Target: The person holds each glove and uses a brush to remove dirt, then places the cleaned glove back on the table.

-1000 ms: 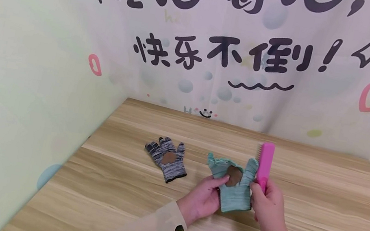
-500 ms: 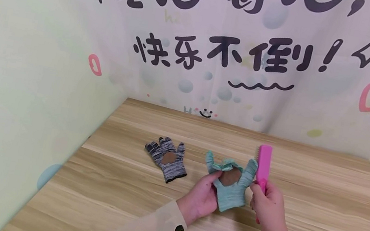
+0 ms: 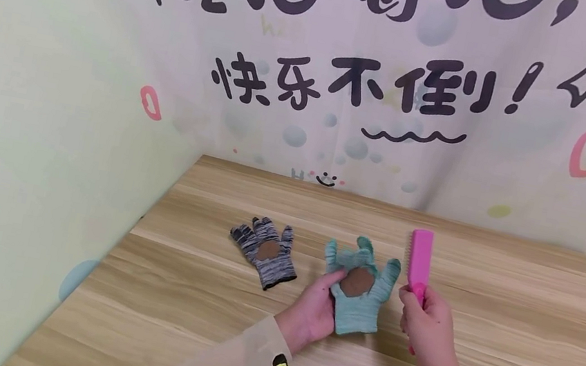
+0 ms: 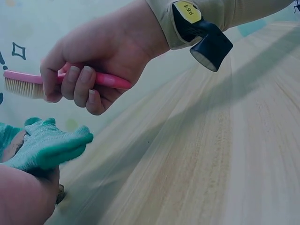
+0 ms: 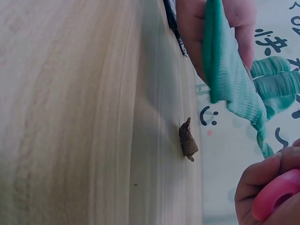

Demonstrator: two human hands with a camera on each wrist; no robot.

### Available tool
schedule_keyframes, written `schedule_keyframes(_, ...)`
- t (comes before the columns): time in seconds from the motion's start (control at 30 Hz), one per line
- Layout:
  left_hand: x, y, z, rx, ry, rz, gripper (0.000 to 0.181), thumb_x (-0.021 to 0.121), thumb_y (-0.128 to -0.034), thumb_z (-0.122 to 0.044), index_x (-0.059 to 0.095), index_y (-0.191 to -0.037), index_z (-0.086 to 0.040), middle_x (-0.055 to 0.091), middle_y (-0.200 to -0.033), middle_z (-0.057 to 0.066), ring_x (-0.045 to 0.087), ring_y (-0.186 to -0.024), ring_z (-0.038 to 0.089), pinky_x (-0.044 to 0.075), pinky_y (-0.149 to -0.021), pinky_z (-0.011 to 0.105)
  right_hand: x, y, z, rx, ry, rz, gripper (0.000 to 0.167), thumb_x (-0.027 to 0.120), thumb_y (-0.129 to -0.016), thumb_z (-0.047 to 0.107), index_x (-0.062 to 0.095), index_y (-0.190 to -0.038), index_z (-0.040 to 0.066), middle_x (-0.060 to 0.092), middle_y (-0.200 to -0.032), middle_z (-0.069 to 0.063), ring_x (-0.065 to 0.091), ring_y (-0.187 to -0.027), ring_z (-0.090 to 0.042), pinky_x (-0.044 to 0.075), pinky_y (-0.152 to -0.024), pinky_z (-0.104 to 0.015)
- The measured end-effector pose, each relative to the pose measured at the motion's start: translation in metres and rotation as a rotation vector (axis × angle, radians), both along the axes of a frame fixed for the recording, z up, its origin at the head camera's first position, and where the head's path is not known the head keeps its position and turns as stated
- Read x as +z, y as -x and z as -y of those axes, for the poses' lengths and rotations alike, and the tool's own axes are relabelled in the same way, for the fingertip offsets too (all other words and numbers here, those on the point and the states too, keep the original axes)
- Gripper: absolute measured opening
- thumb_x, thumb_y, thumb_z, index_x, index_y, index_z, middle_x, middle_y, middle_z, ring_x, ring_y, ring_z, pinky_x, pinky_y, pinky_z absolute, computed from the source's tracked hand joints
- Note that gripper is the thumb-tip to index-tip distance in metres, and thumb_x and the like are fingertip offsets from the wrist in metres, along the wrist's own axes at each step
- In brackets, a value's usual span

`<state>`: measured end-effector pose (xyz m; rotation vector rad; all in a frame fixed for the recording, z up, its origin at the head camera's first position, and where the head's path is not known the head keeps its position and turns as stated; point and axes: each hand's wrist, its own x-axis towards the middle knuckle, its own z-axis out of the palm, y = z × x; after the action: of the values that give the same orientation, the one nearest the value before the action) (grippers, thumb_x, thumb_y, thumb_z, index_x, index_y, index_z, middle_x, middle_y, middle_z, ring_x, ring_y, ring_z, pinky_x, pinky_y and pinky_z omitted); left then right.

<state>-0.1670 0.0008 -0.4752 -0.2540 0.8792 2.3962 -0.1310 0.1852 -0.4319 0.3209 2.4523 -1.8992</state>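
My left hand point(image 3: 311, 307) holds a teal knitted glove point(image 3: 358, 315) above the table, thumb over its front beside a brown round patch point(image 3: 356, 282). Some glove fingers are folded, others stick up. My right hand point(image 3: 431, 325) grips the handle of a pink brush point(image 3: 420, 258) with pale bristles. In the left wrist view the brush point(image 4: 23, 84) points left above the teal glove point(image 4: 51, 145), bristles facing down. The right wrist view shows the glove point(image 5: 234, 89) hanging from the left hand and the pink handle end point(image 5: 274, 197) in the right fist.
A grey-black knitted glove point(image 3: 264, 253) with a brown patch lies flat on the wooden table point(image 3: 175, 319), left of the hands. A small crumpled brown thing point(image 5: 188, 140) lies on the table in the right wrist view. A printed cloth wall point(image 3: 289, 136) stands behind.
The teal glove has moved a little left, away from the brush, and one more of its fingers now stands up. The brush has shifted slightly; both hands keep their hold.
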Motion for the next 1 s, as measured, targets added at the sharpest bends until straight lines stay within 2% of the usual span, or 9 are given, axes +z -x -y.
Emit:
schedule_keyframes(0.17, -0.001, 0.001, 0.002, 0.000, 0.012, -0.001, 0.053, 0.048, -0.1050, -0.034, 0.039, -0.151, -0.009, 0.047, -0.154, 0.009, 0.043, -0.143, 0.023, 0.031, -0.125, 0.039, 0.001, -0.002, 0.002, 0.016, -0.038, -0.002, 0.030, 0.049, -0.105, 0.021, 0.053, -0.117, -0.006, 0.042, -0.061, 0.004, 0.038, -0.050, -0.007, 0.032, -0.039, -0.024)
schedule_keyframes(0.33, -0.001, 0.001, 0.003, -0.014, 0.021, -0.006, 0.053, 0.047, -0.1051, -0.035, 0.039, -0.150, -0.009, 0.049, -0.154, 0.009, 0.044, -0.143, 0.023, 0.031, -0.124, 0.041, 0.002, -0.004, 0.007, 0.059, -0.076, -0.042, 0.027, 0.052, -0.103, 0.016, 0.057, -0.115, -0.008, 0.044, -0.062, 0.002, 0.041, -0.052, -0.008, 0.037, -0.043, -0.023)
schedule_keyframes(0.5, -0.001, 0.000, 0.005, -0.035, 0.035, -0.039, 0.053, 0.045, -0.1058, -0.036, 0.038, -0.151, -0.008, 0.049, -0.154, 0.010, 0.044, -0.143, 0.024, 0.031, -0.125, 0.041, 0.002, -0.006, 0.012, 0.092, -0.114, -0.063, 0.022, 0.054, -0.102, 0.015, 0.056, -0.102, -0.006, 0.046, -0.063, 0.001, 0.043, -0.054, -0.009, 0.039, -0.046, -0.023)
schedule_keyframes(0.63, -0.001, 0.000, 0.005, -0.037, 0.040, -0.044, 0.052, 0.046, -0.1055, -0.037, 0.041, -0.149, -0.010, 0.050, -0.152, 0.010, 0.045, -0.142, 0.023, 0.032, -0.124, 0.040, 0.001, -0.007, 0.012, 0.103, -0.139, -0.061, 0.023, 0.055, -0.102, 0.017, 0.056, -0.103, -0.006, 0.045, -0.064, 0.000, 0.043, -0.055, -0.009, 0.038, -0.046, -0.023)
schedule_keyframes(0.93, 0.000, -0.001, 0.007, -0.038, 0.080, -0.046, 0.049, 0.045, -0.1059, -0.038, 0.043, -0.148, -0.013, 0.054, -0.150, 0.007, 0.047, -0.141, 0.021, 0.032, -0.124, 0.038, 0.001, -0.006, 0.012, 0.111, -0.129, -0.039, 0.025, 0.057, -0.101, 0.021, 0.056, -0.092, -0.002, 0.045, -0.064, 0.001, 0.043, -0.055, -0.009, 0.039, -0.046, -0.023)
schedule_keyframes(1.0, 0.000, 0.000, 0.007, -0.040, 0.084, -0.051, 0.050, 0.044, -0.1062, -0.039, 0.043, -0.148, -0.012, 0.053, -0.150, 0.007, 0.046, -0.142, 0.021, 0.032, -0.124, 0.039, 0.000, -0.006, 0.012, 0.116, -0.127, -0.034, 0.026, 0.057, -0.102, 0.022, 0.056, -0.094, -0.003, 0.045, -0.064, 0.001, 0.043, -0.055, -0.009, 0.038, -0.045, -0.023)
